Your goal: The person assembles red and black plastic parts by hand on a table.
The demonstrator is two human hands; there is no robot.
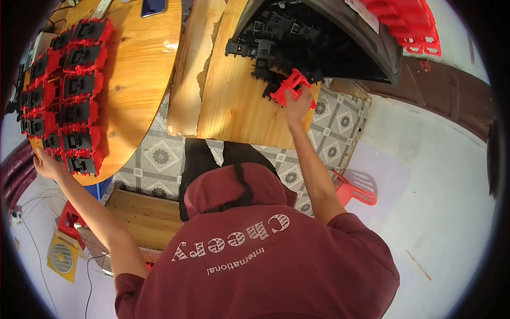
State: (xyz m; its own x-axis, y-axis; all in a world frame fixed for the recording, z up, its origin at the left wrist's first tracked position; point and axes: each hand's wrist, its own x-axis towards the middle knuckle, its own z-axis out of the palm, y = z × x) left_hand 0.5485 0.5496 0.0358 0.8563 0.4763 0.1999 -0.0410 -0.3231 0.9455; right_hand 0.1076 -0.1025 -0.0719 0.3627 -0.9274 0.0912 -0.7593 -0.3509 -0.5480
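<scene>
Wooden tabletop [244, 117] is catching some light here. A red frame [291, 84] is sitting by black parts [261, 50] near its right edge, right hand [298, 107] gripping it, fingers curled; left hand [49, 166] is hovering beside red-and-black units [81, 113], can't tell its grip.

A: Do you see the right hand [299, 105] fully?
B: Not fully; its fingertips are unclear against the red frame [294, 85].
A: Does the left hand [50, 166] touch the red-and-black assemblies [79, 112]?
B: I cannot tell.
A: And the phone [154, 6]?
B: The upper edge cuts it. The red chair [357, 193] is partly hidden behind the right arm [314, 170].
</scene>
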